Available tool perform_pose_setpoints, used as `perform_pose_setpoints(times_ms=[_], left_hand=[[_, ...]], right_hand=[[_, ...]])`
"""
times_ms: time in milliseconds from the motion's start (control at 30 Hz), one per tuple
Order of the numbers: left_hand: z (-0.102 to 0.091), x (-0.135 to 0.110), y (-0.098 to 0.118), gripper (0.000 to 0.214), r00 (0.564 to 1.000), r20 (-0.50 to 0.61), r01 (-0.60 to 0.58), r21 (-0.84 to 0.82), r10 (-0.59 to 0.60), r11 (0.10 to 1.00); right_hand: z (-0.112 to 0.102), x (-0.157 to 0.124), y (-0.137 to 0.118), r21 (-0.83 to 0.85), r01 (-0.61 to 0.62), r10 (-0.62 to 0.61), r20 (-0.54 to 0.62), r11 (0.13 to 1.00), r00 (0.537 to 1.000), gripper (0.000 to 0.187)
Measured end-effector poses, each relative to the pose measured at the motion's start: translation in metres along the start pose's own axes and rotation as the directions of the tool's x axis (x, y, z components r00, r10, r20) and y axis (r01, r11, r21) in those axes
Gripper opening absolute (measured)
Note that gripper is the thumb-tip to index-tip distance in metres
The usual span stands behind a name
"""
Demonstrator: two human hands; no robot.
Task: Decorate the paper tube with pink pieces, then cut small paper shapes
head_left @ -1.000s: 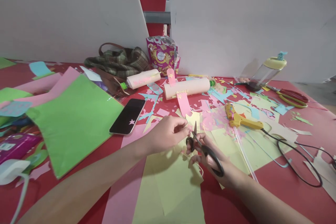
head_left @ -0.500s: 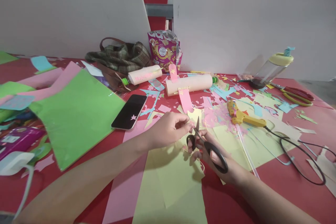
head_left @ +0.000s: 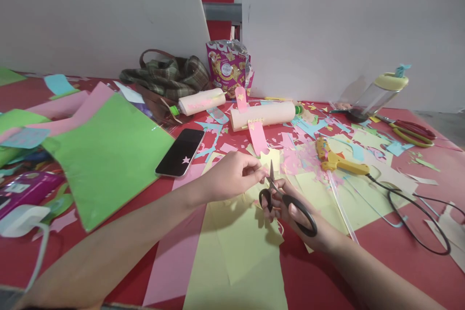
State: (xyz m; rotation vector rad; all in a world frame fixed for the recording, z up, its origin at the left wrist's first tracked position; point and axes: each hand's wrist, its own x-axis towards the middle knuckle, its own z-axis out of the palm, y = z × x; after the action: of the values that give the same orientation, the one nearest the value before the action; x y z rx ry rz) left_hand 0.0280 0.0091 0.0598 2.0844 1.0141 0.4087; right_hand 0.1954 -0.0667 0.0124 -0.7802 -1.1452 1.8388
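Note:
My right hand (head_left: pixel 286 203) grips black-handled scissors (head_left: pixel 300 215), with fingers through the loops and the blades pointing away from me, slightly apart. Just left of the blades, my left hand (head_left: pixel 236 174) is closed in a pinch on a small piece of paper (head_left: pixel 265 173), mostly covered by the fingertips. Below both hands lie pale yellow sheets (head_left: pixel 250 256) over a pink sheet (head_left: pixel 170 261). A black phone (head_left: pixel 179 152) with a pink paper star (head_left: pixel 186 160) on it rests left of my left hand.
Beyond my hands lie two paper-wrapped bottles (head_left: pixel 269 115) among coloured scraps. A yellow glue gun (head_left: pixel 337 160) with a black cord is at right, near pliers (head_left: pixel 412 131) and a clear bottle (head_left: pixel 378 94). A green sheet (head_left: pixel 112 155), plaid bag (head_left: pixel 170 75) and snack bag (head_left: pixel 228 68) are also there.
The view has shifted slightly. Both hands stay close together, and the scissor blades have turned a little beside my left fingertips.

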Motion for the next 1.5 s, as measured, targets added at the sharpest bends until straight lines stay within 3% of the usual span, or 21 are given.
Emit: perform_pose_setpoints(times_ms=[800,1100,1500], left_hand=[[-0.002,0.002,-0.011,0.034,0.997,0.073,0.034,0.039,-0.037,0.999],[-0.003,0.002,-0.006,0.033,0.986,0.134,0.114,-0.114,-0.099,0.987],[0.002,0.001,-0.002,0.033,0.989,0.104,0.126,-0.244,-0.103,0.962]], right_hand=[[-0.004,0.000,0.004,-0.073,-0.045,0.047,0.027,0.996,0.998,0.034],[-0.005,0.001,0.005,-0.085,-0.022,0.024,0.025,0.996,0.999,0.032],[-0.003,0.003,0.004,-0.058,-0.010,0.010,-0.001,0.998,1.000,0.033]])
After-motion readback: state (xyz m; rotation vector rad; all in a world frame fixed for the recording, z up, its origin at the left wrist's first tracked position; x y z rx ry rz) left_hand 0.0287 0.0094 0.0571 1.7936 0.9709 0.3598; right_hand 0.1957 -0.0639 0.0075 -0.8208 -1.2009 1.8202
